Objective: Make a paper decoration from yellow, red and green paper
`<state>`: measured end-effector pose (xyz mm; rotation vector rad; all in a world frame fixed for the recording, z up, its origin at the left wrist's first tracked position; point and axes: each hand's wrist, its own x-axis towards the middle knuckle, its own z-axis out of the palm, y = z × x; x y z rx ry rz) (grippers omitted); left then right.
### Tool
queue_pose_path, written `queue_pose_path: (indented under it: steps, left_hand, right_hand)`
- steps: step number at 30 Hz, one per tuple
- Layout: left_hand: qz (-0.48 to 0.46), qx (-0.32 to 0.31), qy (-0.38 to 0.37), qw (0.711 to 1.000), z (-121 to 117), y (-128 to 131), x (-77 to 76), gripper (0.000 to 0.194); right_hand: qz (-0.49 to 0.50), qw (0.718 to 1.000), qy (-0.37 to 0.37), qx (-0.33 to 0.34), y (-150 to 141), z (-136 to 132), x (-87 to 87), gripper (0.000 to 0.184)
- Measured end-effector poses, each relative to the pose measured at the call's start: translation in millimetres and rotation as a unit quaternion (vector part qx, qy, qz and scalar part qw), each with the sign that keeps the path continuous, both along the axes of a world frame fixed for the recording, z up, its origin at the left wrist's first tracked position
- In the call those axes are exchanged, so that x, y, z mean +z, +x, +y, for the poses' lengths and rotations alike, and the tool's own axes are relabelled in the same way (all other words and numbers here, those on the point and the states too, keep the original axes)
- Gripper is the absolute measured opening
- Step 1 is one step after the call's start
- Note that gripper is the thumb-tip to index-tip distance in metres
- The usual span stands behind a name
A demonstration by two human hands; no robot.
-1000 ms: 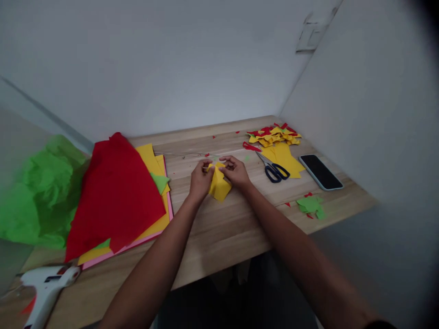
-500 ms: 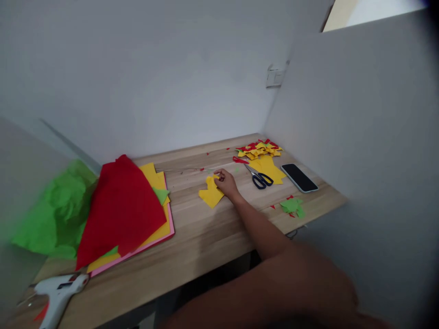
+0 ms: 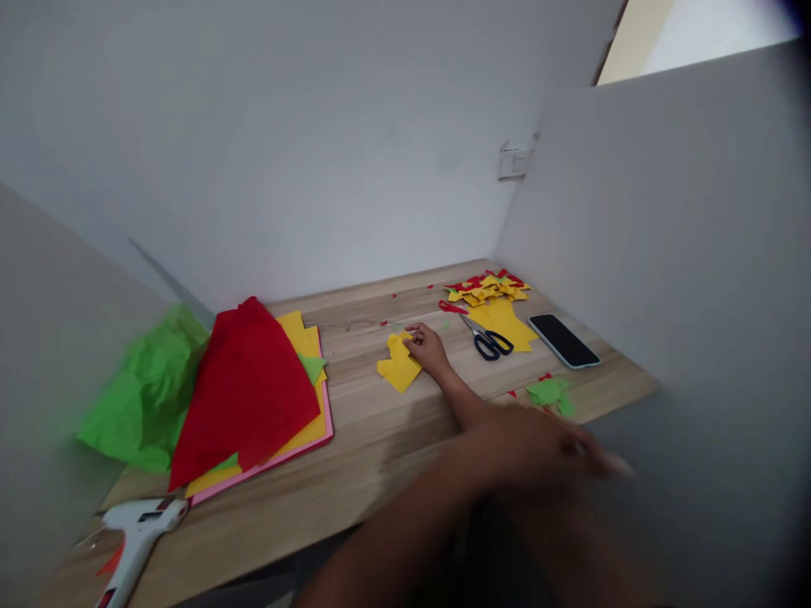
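A cut piece of yellow paper (image 3: 396,371) lies on the wooden table (image 3: 380,439). My right hand (image 3: 428,347) rests at its upper right edge, fingers curled onto the paper. My left hand (image 3: 557,447) is close to the camera at the lower right, crossing in front of my right forearm. It is smeared by motion, so its fingers cannot be read. Black-handled scissors (image 3: 487,339) lie just right of my right hand.
A red sheet (image 3: 250,388) tops a stack of yellow and pink sheets at left, beside crumpled green paper (image 3: 149,397). A white glue gun (image 3: 136,528) lies at the front left corner. Far right: a scrap pile (image 3: 487,289), a phone (image 3: 563,340), green scraps (image 3: 550,393). Walls enclose the table.
My left hand has let go of the yellow piece and swung up near the camera, toward the right. The view has risen and pulled back. My right hand stays on the paper.
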<state>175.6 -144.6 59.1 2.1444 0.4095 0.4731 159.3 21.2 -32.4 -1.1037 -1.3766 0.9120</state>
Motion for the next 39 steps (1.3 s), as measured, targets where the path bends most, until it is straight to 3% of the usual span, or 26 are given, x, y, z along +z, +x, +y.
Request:
queue_pose_path:
  steps: [2, 5, 6, 8, 10, 13, 17, 21, 26, 39]
  left_hand:
    - [-0.096, 0.185, -0.029, 0.978, 41, -33, 2.1, 0.027]
    - [-0.142, 0.51, 0.028, 0.848, 100, -93, -8.9, 0.025]
    - [-0.135, 0.551, 0.031, 0.823, 116, -111, -16.4, 0.027]
    - [-0.116, 0.588, 0.032, 0.8, 139, -142, -34.1, 0.029]
    - [-0.09, 0.59, 0.033, 0.802, 151, -162, -50.9, 0.025]
    - [-0.052, 0.552, 0.035, 0.832, 159, -175, -68.1, 0.015]
    - [-0.042, 0.502, 0.03, 0.863, 168, -182, -80.1, 0.015]
    - [-0.063, 0.488, 0.024, 0.87, 175, -185, -88.9, 0.024]
    - [-0.08, 0.481, 0.03, 0.873, 174, -183, -91.9, 0.024]
    - [-0.124, 0.468, 0.003, 0.875, 166, -180, -83.8, 0.018]
  right_hand:
    - [0.003, 1.0, -0.004, 0.01, 0, 0, 1.1, 0.014]
    - [0.004, 0.999, -0.013, 0.029, 0, 0, 1.5, 0.013]
    - [0.005, 0.999, -0.016, 0.035, 0, 1, 1.4, 0.015]
    - [0.01, 0.998, -0.022, 0.049, 0, 1, 0.9, 0.027]
    - [0.011, 0.997, -0.027, 0.066, 0, 1, 0.7, 0.034]
    - [0.008, 0.994, -0.031, 0.102, 0, 1, 0.9, 0.038]
    - [0.017, 0.988, -0.044, 0.144, 3, 5, 1.7, 0.045]
    - [0.05, 0.985, -0.068, 0.153, 7, 11, 2.5, 0.049]
    - [0.056, 0.987, -0.108, 0.106, 6, 11, 1.9, 0.032]
    - [0.065, 0.987, -0.096, 0.111, 4, 4, 4.1, 0.03]
